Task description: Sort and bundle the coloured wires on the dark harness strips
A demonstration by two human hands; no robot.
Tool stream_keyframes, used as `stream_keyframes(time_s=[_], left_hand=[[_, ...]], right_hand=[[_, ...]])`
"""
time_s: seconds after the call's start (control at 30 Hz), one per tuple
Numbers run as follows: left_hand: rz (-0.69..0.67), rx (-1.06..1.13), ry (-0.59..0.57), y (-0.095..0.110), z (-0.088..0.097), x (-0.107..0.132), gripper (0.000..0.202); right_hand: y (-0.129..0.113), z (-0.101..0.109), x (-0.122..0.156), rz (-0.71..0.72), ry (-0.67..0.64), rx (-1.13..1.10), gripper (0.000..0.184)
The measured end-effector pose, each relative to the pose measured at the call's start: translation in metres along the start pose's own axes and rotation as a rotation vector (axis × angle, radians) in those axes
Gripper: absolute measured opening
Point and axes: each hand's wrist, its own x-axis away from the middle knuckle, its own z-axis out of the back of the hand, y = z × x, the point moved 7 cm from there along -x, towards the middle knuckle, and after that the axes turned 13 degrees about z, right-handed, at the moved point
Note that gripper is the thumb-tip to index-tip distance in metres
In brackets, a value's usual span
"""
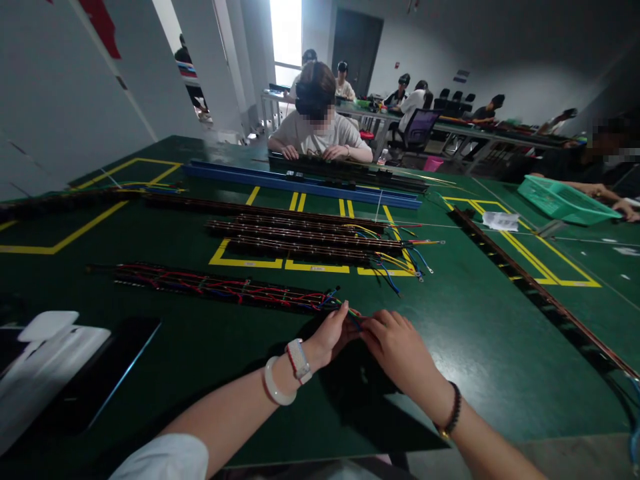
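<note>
A long dark strip (220, 285) laced with red and blue wires lies across the green table, its right end reaching my hands. Several coloured wires (350, 312) come out of that end. My left hand (334, 333) is closed around these wires, thumb on top. Close beside it, my right hand (395, 340) pinches the wires' far ends with bent fingers; the tips are hidden. Behind my hands lie several similar strips (300, 237) with copper-coloured rods, and yellow and blue leads (397, 260) ending in ring terminals.
A blue channel (300, 183) lies farther back, before a seated person (320, 127). A long strip (540, 293) slants along the right, near a green basket (565, 200) and a co-worker's hand. A phone (105, 373) and white objects (55, 353) lie at left.
</note>
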Motion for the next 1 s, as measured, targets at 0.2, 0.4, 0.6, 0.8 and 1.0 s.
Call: stream_keyframes(time_s=[0.2, 0.4, 0.6, 0.8, 1.0], left_hand=[[-0.018, -0.032, -0.027, -0.002, -0.003, -0.001, 0.034], [-0.013, -0.083, -0.066, -0.001, -0.008, 0.002, 0.038], [-0.028, -0.033, -0.062, -0.002, -0.005, 0.000, 0.035], [-0.037, -0.011, -0.075, -0.004, -0.004, -0.003, 0.033], [-0.030, 0.018, -0.039, -0.004, -0.003, 0.001, 0.030]], right_hand=[[0.019, -0.018, 0.012, -0.122, -0.077, -0.137, 0.020], [0.030, -0.032, 0.016, -0.150, -0.135, -0.457, 0.025], [0.043, -0.047, 0.016, -0.136, -0.135, -0.848, 0.039], [0.055, -0.059, 0.017, -0.231, -0.142, -1.147, 0.039], [0.075, -0.066, 0.012, -0.356, -0.194, -1.203, 0.042]])
